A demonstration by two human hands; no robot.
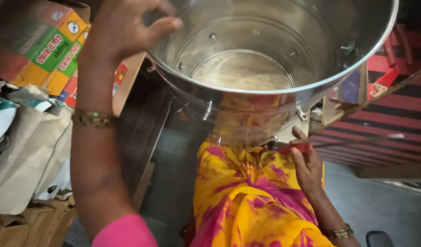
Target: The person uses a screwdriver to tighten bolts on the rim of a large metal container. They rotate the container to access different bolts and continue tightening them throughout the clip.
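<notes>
- The steel drum runs off the top and right edges of the view, so its far rim is cut off.
- The top of the left hand is also cut off at the upper edge; its fingers are curled, with the thumb pressing on the drum's near-left rim, so it grasps the rim there.
- The red-handled screwdriver is partly blurred: the handle shows clearly, while the thin shaft running out to the right is faint and hard to follow.
- The right hand is clenched round the screwdriver's handle, just below the drum's underside and near a small fitting on the outer wall.
- The drum lies tilted toward the camera, resting over the lap covered in yellow and pink cloth, between the two hands: the left hand above at its rim, the right hand below it.
- The drum is shiny, round and open-topped, with a flat bottom and a ring of small bolts around the inner wall.
- Colourful cardboard boxes and brown paper bags sit to the left; a red and black striped mat lies to the right.
- Each wrist wears a gold bangle.
</notes>
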